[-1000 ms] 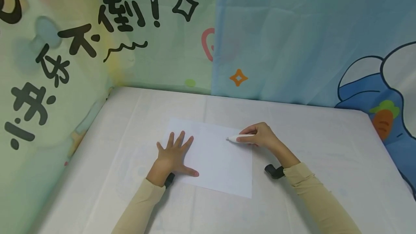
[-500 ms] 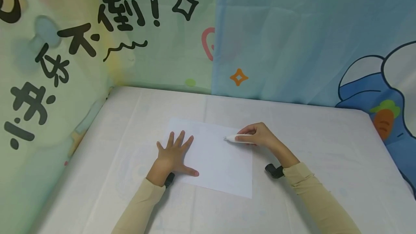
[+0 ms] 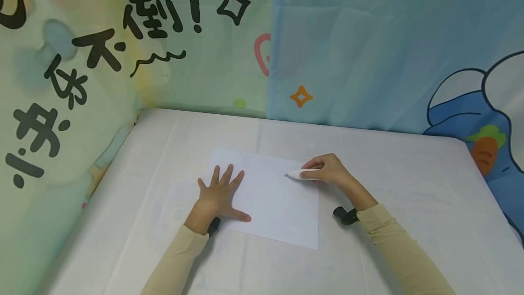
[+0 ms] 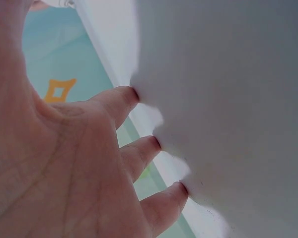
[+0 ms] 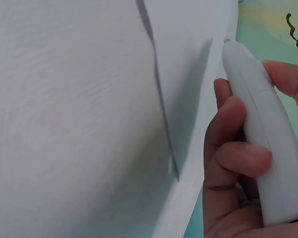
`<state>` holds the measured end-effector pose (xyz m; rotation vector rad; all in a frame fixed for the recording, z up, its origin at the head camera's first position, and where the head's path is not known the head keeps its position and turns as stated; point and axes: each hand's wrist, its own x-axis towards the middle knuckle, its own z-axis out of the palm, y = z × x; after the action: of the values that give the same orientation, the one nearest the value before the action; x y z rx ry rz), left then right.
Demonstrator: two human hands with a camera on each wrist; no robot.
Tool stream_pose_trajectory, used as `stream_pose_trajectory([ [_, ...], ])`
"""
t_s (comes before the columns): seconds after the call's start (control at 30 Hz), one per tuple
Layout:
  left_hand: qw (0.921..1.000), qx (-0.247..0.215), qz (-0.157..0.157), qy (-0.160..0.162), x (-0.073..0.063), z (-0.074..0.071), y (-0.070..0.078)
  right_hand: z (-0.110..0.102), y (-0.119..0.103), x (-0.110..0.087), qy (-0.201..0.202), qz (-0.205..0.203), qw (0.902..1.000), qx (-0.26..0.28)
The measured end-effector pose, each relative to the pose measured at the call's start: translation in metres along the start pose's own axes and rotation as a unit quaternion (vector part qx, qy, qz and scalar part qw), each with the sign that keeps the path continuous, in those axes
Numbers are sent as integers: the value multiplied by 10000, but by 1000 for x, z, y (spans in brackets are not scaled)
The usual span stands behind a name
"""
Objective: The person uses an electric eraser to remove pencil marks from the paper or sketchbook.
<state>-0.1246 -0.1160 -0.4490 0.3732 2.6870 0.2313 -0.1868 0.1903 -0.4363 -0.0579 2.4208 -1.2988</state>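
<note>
A blank white sheet of paper [image 3: 274, 208] lies slightly turned on the white table. My left hand [image 3: 218, 197] rests on its left part, fingers spread wide and thumb toward the middle. In the left wrist view the fingertips [image 4: 156, 141] press on the white surface. Over the sheet's right part, my right hand [image 3: 326, 170] grips a thick white pen-shaped tool [image 3: 308, 175] between thumb and curled fingers. Its tapered end points left and has a small grey tip. The right wrist view shows the tool's smooth, seamed white body [image 5: 268, 134]; its exact kind I cannot tell.
A white cloth [image 3: 393, 176] covers the table. Printed curtains rise behind and at the left, green with dark lettering [image 3: 151, 17] and blue with a cartoon figure and carrot [image 3: 484, 154]. Black camera mounts [image 3: 345, 216] sit at both wrists.
My right hand shifted slightly left with the white tool, then back right to about where it was. My left hand and the paper have stayed in place.
</note>
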Motion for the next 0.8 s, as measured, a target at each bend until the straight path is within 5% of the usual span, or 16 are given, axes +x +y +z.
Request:
stream_pose_trajectory([
  [0.8, 10000, 21, -7, -62, 0, -1, 0, -3, 10, 2, -158, -40, 9992, 356],
])
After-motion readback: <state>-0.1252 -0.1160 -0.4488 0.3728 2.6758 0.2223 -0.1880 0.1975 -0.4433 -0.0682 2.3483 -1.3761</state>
